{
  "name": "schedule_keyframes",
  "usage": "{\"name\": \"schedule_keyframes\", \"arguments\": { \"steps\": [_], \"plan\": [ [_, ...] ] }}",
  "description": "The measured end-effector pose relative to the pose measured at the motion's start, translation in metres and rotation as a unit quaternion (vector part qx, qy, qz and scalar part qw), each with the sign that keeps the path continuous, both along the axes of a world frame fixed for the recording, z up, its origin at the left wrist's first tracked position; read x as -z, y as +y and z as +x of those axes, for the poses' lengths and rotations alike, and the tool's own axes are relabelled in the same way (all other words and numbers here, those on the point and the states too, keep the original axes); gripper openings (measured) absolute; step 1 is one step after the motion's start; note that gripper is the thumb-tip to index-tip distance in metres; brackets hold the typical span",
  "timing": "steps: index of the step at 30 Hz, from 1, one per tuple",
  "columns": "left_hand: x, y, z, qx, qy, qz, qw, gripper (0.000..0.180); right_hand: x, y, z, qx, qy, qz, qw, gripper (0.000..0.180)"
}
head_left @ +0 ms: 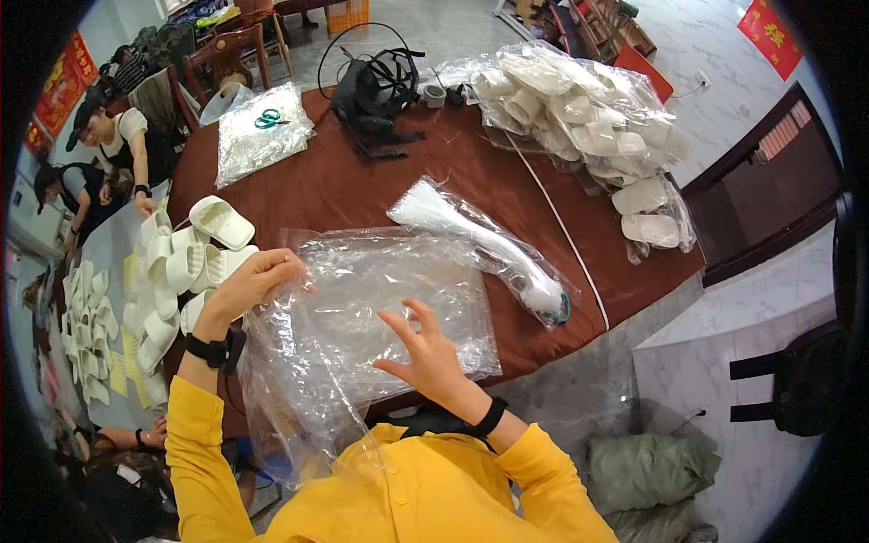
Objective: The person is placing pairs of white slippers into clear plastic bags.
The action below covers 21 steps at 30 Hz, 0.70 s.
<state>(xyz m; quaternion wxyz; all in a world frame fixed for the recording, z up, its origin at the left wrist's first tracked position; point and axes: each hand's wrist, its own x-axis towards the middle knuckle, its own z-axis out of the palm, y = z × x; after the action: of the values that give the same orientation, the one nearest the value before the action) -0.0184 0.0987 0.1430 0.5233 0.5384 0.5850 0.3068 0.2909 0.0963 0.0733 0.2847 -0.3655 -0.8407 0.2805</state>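
My left hand pinches the upper edge of a clear plastic bag, which hangs down in front of my chest. Fingers spread, my right hand hovers over a stack of flat clear bags on the brown-covered table. Nothing shows in its grasp. Just left of my left hand lies a pile of pale cream slippers. Beyond the stack rests a long clear bag holding a bundle of white material, with teal scissors handles at its near end.
Bagged slippers are heaped at the table's far right. At the back are black straps and another bag stack with teal scissors on top. Other people work at the left. Grey-green sacks stand at lower right.
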Motion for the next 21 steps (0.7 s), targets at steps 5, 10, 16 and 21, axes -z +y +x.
{"name": "schedule_keyframes", "arguments": {
  "steps": [5, 10, 16, 21],
  "plan": [
    [-0.021, -0.011, 0.003, -0.032, -0.082, -0.008, 0.996, 0.019, 0.011, 0.011, -0.023, 0.062, 0.138, -0.029, 0.988, 0.076],
    [-0.034, -0.032, -0.004, -0.064, -0.072, -0.009, 0.995, 0.019, 0.009, 0.021, -0.03, 0.023, 0.221, -0.181, 0.958, 0.053],
    [-0.034, -0.043, -0.034, -0.145, 0.035, 0.07, 0.986, 0.021, 0.004, 0.026, -0.001, -0.024, 0.333, -0.357, 0.873, 0.035],
    [-0.039, -0.027, -0.051, -0.073, 0.162, 0.172, 0.969, 0.022, -0.019, 0.015, 0.034, -0.141, 0.233, -0.376, 0.886, 0.031]
  ]
}}
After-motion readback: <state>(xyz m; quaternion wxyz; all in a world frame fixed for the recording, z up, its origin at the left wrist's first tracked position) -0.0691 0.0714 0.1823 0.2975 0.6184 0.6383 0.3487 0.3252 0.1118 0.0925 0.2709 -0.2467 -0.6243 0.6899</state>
